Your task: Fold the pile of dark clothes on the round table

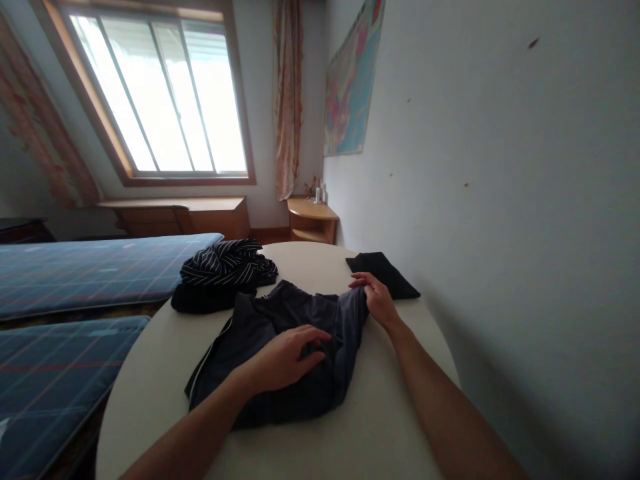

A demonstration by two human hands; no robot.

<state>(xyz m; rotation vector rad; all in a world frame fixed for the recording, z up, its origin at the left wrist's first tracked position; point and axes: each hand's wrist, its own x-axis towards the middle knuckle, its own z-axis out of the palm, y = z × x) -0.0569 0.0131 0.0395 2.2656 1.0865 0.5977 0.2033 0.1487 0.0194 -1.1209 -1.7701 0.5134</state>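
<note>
A dark grey garment (255,333) with a thin white stripe along its left side lies spread on a round cream table (150,407). My left hand (290,357) rests over the middle of the garment, its fingers slightly curled and apart, holding nothing. At the garment's upper right corner, my right hand (374,297) has the cloth pinched between thumb and fingers. Just beyond that hand sits a folded black cloth (395,277).
A heap of black striped clothing (225,263) sits at the table's back left. Blue plaid mattresses (100,273) lie to the left. A wall (525,233) runs close along the right side. A corner shelf (313,210) stands behind the table.
</note>
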